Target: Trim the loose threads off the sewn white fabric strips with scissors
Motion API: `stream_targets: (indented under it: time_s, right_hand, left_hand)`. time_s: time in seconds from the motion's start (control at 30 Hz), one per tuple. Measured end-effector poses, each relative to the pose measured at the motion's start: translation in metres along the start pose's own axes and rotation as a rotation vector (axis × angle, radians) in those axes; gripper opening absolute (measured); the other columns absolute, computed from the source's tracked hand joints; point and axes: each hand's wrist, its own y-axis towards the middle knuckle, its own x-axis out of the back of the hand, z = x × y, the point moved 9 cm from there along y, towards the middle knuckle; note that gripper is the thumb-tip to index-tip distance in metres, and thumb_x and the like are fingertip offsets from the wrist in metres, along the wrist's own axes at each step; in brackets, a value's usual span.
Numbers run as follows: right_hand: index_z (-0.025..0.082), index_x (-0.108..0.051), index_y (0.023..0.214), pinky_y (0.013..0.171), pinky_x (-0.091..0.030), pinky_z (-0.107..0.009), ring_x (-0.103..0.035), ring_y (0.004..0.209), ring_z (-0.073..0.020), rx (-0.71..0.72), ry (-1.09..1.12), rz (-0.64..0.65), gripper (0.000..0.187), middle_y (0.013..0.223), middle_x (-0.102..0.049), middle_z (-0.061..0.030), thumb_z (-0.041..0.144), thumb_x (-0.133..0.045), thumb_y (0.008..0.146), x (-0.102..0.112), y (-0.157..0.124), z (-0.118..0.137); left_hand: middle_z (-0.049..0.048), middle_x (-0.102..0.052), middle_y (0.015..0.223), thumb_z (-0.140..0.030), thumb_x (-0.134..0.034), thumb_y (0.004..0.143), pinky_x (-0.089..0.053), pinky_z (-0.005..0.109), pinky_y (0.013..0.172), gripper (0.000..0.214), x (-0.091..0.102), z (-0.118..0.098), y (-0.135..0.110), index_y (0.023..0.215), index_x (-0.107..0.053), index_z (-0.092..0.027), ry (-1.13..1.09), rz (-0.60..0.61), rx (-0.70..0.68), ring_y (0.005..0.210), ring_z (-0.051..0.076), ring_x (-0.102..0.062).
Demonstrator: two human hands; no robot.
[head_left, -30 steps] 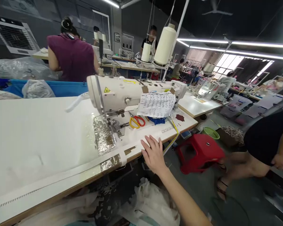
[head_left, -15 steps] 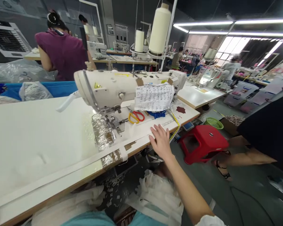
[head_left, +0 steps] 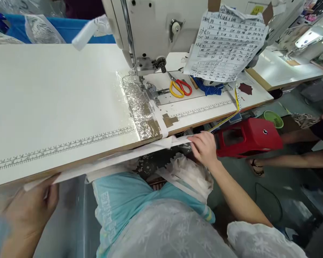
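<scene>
1. Long white fabric strip point(head_left: 118, 157) hangs off the near edge of the white sewing table point(head_left: 56, 100), stretched between both hands.
2. Right hand point(head_left: 204, 147) pinches one end; left hand point(head_left: 29, 208) grips the other.
3. Strip not yet under the needle; stitching apparently unstarted.

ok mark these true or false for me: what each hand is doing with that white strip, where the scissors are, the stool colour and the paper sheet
1. The right hand pinches one end of the white strip at the table edge. True.
2. The left hand rests flat on the tabletop. False: it is below the table edge, at the strip's other end.
3. The scissors lie on the table beside the sewing machine. True.
4. The stool is green. False: it is red; a green basket sits behind it.
5. The written paper sheet lies on the floor. False: it hangs on the machine.
</scene>
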Motion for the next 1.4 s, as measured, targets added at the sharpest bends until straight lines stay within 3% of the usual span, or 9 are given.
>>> stream_targets:
  time_s: [0.2,0.33,0.47,0.6,0.67,0.87,1.17,1.3,1.4]
  right_hand:
    - [0.023,-0.067,0.111,0.099,-0.04,-0.039,-0.059,0.097,-0.0216,-0.129,0.213,0.501,0.023,0.103,-0.069,-0.0055,0.024,-0.049,0.097,-0.073,-0.044,0.015]
    - [0.018,-0.065,0.105,0.075,-0.046,-0.033,-0.064,0.085,-0.022,-0.524,0.072,0.505,0.028,0.097,-0.07,-0.0097,0.022,-0.039,0.097,-0.061,-0.108,-0.037]
    - [0.018,-0.063,0.088,0.052,-0.036,-0.027,-0.058,0.057,-0.0184,-0.703,-0.007,0.529,0.019,0.068,-0.064,-0.0027,0.029,-0.048,0.093,-0.045,-0.175,-0.047]
    - [0.017,-0.063,0.088,0.067,-0.044,-0.033,-0.06,0.078,-0.0247,-0.737,-0.061,0.465,0.025,0.086,-0.066,-0.0103,0.034,-0.046,0.095,-0.036,-0.204,-0.02]
    - [0.016,-0.064,0.089,0.075,-0.043,-0.037,-0.058,0.089,-0.0273,-0.74,-0.073,0.42,0.028,0.097,-0.065,-0.0131,0.031,-0.042,0.098,-0.031,-0.207,-0.006]
    - [0.017,-0.061,0.091,0.08,-0.039,-0.036,-0.057,0.088,-0.0239,-0.71,0.034,0.397,0.03,0.092,-0.066,-0.009,0.028,-0.035,0.102,-0.017,-0.207,0.019]
    - [0.021,-0.06,0.084,0.062,-0.042,-0.028,-0.061,0.064,-0.0175,-0.788,0.258,0.516,0.035,0.071,-0.065,-0.0015,0.039,-0.035,0.101,0.002,-0.215,0.019]
    - [0.022,-0.063,0.099,0.051,-0.037,-0.027,-0.057,0.051,-0.0172,-0.906,0.223,0.499,0.034,0.062,-0.061,0.0018,0.05,-0.044,0.095,-0.016,-0.208,-0.008]
    - [0.022,-0.066,0.083,0.055,-0.04,-0.029,-0.06,0.059,-0.0199,-0.92,0.196,0.445,0.04,0.067,-0.062,-0.0023,0.058,-0.049,0.087,-0.032,-0.187,-0.022]
  left_hand:
    - [0.0025,-0.057,0.062,-0.043,-0.047,0.06,-0.043,0.027,0.05,0.023,-0.093,0.057,-0.03,0.07,-0.055,-0.023,0.119,0.316,0.07,0.061,0.021,-0.055]
    - [0.0094,-0.068,0.086,-0.036,-0.042,0.075,-0.055,0.038,0.077,0.039,-0.086,0.022,-0.049,0.102,-0.062,-0.016,0.078,0.192,-0.102,0.081,0.026,-0.063]
    - [0.006,-0.072,0.091,-0.032,-0.045,0.087,-0.055,0.034,0.072,0.03,-0.061,-0.063,-0.054,0.104,-0.065,-0.018,-0.167,0.066,-0.086,0.081,0.023,-0.066]
    - [0.0067,-0.074,0.099,-0.03,-0.041,0.096,-0.056,0.029,0.077,0.032,-0.125,-0.199,-0.079,0.119,-0.059,-0.017,-0.752,0.678,-0.132,0.085,0.017,-0.07]
    - [0.0076,-0.072,0.103,-0.03,-0.041,0.097,-0.055,0.029,0.081,0.03,-0.151,-0.272,-0.104,0.113,-0.063,-0.018,-0.884,0.891,-0.335,0.092,0.017,-0.069]
    - [0.0078,-0.066,0.118,-0.022,-0.035,0.1,-0.047,0.029,0.099,0.032,-0.189,-0.392,-0.167,0.119,-0.061,-0.017,-0.81,1.032,-0.842,0.111,0.017,-0.061]
    - [0.0095,-0.069,0.097,-0.03,-0.039,0.1,-0.047,0.038,0.085,0.03,-0.17,-0.386,-0.207,0.108,-0.064,-0.015,-0.57,1.034,-1.085,0.093,0.023,-0.064]
    - [0.0106,-0.067,0.099,-0.032,-0.04,0.1,-0.047,0.038,0.087,0.03,-0.163,-0.38,-0.209,0.108,-0.064,-0.015,-0.573,1.048,-1.087,0.096,0.024,-0.063]
    - [0.0103,-0.067,0.098,-0.033,-0.044,0.098,-0.048,0.038,0.088,0.029,-0.163,-0.378,-0.207,0.097,-0.066,-0.015,-0.566,1.063,-1.069,0.096,0.024,-0.063]
